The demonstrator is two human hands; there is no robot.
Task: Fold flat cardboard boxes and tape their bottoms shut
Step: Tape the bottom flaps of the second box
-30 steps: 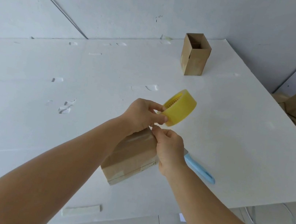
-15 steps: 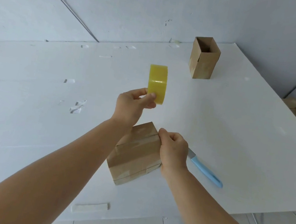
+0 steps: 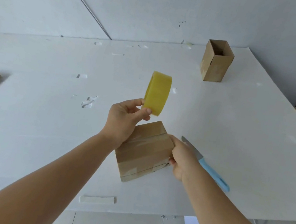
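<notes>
The left hand [image 3: 122, 121] pinches the tape roll [image 3: 157, 93] above and beyond the box [image 3: 145, 150] lying mid-table; the right hand [image 3: 181, 156] grips the box's right end, with the knife [image 3: 209, 169] just right of it.

I watched the left hand [image 3: 123, 119] carry the yellow tape roll [image 3: 157, 93] up and away from the right hand's fingertips [image 3: 173, 139], where it had sat a second before. The roll turned edge-on, its open core no longer facing me, pinched low between thumb and fingers. The right hand [image 3: 182, 159] slid from the box's [image 3: 144, 152] top edge down onto its right side, fingers curling round the corner. More of the taped face showed between the two hands.
</notes>
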